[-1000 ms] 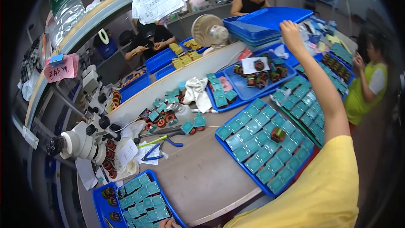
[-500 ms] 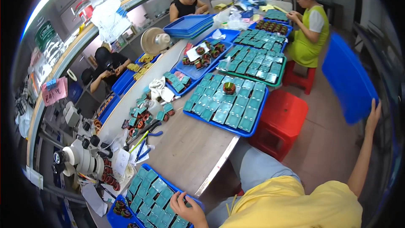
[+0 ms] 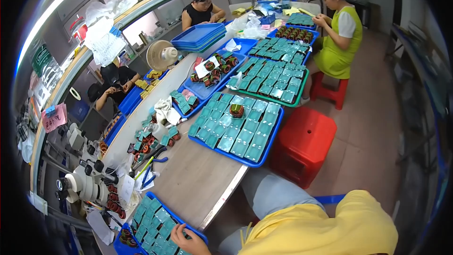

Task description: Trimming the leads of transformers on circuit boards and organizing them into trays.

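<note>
Pink note [image 3: 54,118] — handwritten, left fingers [image 3: 179,234] at tray [image 3: 176,215]

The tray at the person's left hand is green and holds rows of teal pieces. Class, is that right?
Not quite. The head view shows that the tray at the person's left hand is blue, not green; it does hold rows of teal pieces.

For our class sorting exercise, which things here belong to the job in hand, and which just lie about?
Likely in the job: left hand; near blue tray; its teal parts.
Apparently lying about: blue-handled pliers; white cloth; fan.
</note>
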{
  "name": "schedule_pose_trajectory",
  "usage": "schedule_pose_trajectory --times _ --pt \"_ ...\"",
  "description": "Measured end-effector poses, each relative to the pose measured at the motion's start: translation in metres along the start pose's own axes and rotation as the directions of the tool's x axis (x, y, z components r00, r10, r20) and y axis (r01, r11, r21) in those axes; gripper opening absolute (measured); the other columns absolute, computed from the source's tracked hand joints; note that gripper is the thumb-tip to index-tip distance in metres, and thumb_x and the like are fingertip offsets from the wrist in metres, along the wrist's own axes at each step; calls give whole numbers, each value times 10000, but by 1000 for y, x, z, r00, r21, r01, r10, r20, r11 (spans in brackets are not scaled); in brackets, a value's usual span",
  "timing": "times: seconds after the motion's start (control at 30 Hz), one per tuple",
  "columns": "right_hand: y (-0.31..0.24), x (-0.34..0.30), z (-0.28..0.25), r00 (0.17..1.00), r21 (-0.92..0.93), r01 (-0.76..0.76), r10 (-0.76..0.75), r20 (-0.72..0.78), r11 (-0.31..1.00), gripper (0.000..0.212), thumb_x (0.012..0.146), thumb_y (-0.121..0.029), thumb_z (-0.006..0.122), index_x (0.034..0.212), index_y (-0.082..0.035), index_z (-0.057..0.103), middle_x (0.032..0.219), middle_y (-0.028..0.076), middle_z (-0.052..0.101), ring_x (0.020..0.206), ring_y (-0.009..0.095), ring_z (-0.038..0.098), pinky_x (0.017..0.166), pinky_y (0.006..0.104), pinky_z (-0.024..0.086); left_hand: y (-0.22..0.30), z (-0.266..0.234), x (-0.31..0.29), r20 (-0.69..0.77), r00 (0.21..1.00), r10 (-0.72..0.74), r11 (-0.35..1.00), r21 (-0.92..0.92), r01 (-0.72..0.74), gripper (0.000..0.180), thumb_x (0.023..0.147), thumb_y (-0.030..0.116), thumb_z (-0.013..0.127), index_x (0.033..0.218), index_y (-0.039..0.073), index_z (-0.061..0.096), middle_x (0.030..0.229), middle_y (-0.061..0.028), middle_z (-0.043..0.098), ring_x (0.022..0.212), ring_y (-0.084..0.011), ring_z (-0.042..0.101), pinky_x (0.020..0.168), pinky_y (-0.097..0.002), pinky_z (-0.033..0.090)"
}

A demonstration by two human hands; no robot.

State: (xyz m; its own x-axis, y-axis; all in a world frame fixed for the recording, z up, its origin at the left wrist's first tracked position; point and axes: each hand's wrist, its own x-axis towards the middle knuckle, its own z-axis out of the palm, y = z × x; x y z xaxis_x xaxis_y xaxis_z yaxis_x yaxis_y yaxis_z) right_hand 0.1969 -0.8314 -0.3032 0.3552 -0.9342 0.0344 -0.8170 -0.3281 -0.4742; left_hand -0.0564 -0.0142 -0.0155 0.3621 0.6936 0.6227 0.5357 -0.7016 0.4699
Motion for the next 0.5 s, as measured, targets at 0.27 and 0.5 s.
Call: schedule_pose_trajectory --times 0.27,0.5 --pt "-68 5 43 984 66 178 -176 -33 982 380 769 -334 551 832 29 646 902 229 627 895 324 606 770 392 454 10 8 -3 9 1000 7 990 144 -8 90 760 -2 498 804 18 574 946 -113 547 933 -278 497 821 -371 383" --pt "24 49 62 948 144 309 -291 -133 940 383 767 -331 551 841 34 639 903 230 626 897 327 603 773 391 452 22 6 -2 2 1000 10 986 165 -10 90 750 -6 494 795 18 568 926 -120 548 921 -291 499 815 -381 382"
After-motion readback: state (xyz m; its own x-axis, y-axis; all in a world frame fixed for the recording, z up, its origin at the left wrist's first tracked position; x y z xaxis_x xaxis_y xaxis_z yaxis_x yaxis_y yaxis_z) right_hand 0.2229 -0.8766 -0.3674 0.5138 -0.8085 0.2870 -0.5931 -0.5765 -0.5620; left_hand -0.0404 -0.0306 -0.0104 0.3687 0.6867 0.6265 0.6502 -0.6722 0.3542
